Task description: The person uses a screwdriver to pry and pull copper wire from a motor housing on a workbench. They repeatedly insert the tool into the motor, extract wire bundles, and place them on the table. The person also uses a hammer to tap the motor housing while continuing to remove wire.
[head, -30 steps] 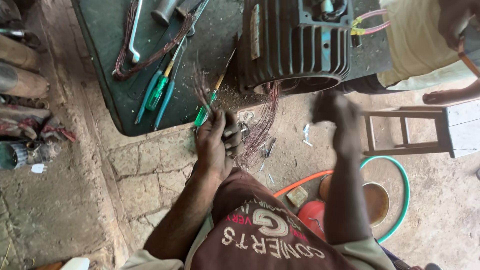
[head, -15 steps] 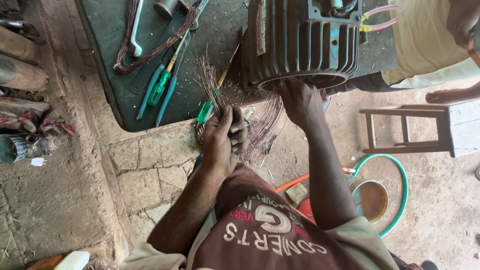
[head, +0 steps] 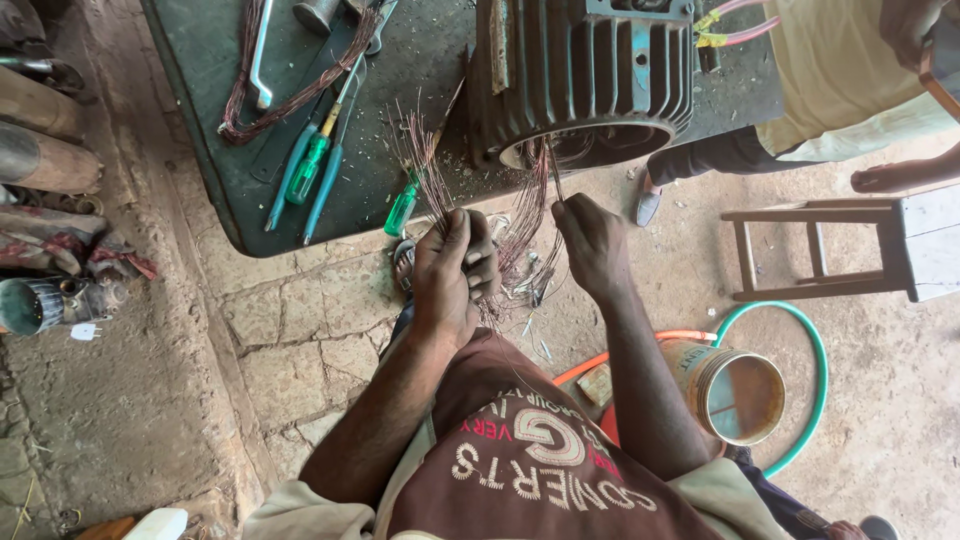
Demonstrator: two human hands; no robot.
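Clutching a bundle of thin copper wires [head: 425,165] in a closed fist, the left hand [head: 450,270] hovers just off the near edge of the dark green table [head: 250,215]. Beside it, the right hand [head: 592,240] pinches wire strands [head: 530,195] hanging from the ribbed motor housing's [head: 585,75] open end at that same edge.

Dark green, scuffed surface [head: 400,150]. Ribbed dark grey motor housing [head: 585,70]. Reddish copper wires [head: 425,165]. Bright green screwdriver [head: 308,170] beside teal-handled ones [head: 325,190]. Green hose [head: 810,350] looped over an orange one [head: 590,365]. Tan tin [head: 725,385], rusty brown inside. Maroon shirt [head: 520,450] with cream lettering. Pale wooden stool [head: 830,250].
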